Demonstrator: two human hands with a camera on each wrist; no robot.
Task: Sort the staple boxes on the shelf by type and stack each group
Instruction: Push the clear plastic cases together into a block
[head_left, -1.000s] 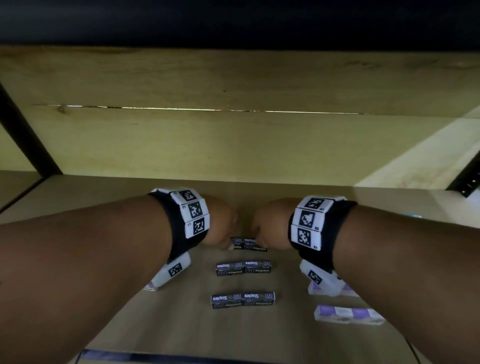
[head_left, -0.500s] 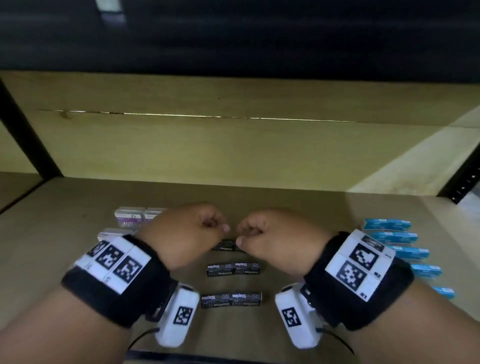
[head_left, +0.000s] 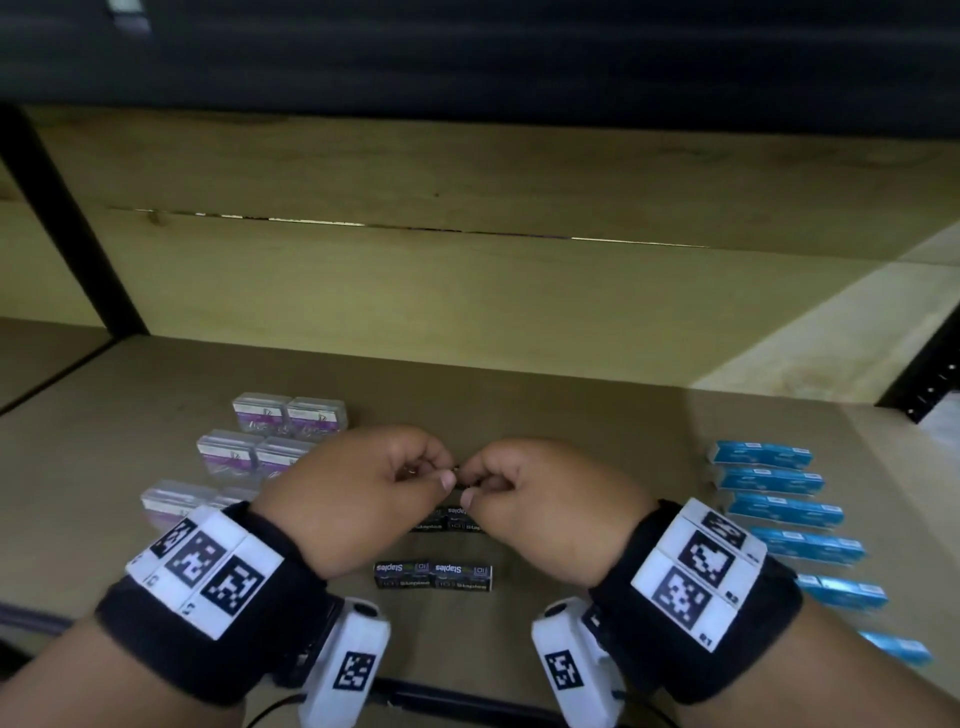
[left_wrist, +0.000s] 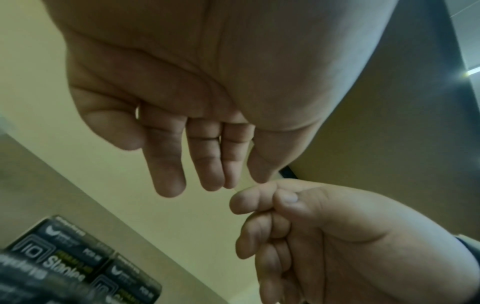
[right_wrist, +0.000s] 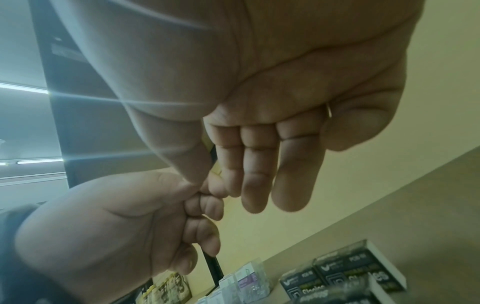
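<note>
Your left hand (head_left: 358, 493) and right hand (head_left: 550, 499) met thumb to thumb over the middle of the shelf (head_left: 597, 415), fingers curled. I could not tell whether either hand gripped anything; only a dark sliver showed between the fingertips.

The black staple boxes lay in pairs below your hands: the nearest pair (head_left: 434, 574) in full view, the middle pair (head_left: 449, 522) half covered by your knuckles, and a far pair nowhere to be seen. The purple boxes (head_left: 288, 413) sat in rows to the left and the blue boxes (head_left: 758, 454) in a column to the right, none of them stacked.

The risk, as I judged it, was a two-box pinch. Paired boxes held only at the outer ends could fold at the seam and drop. Your wrists also hung low enough to nudge the middle pair askew.

Compared with half a second earlier, your hands had drawn back toward you and now overlapped the middle pair, which had shown whole. The far pair, then peeking out under your fingertips, was hidden. The other rows had not moved.
</note>
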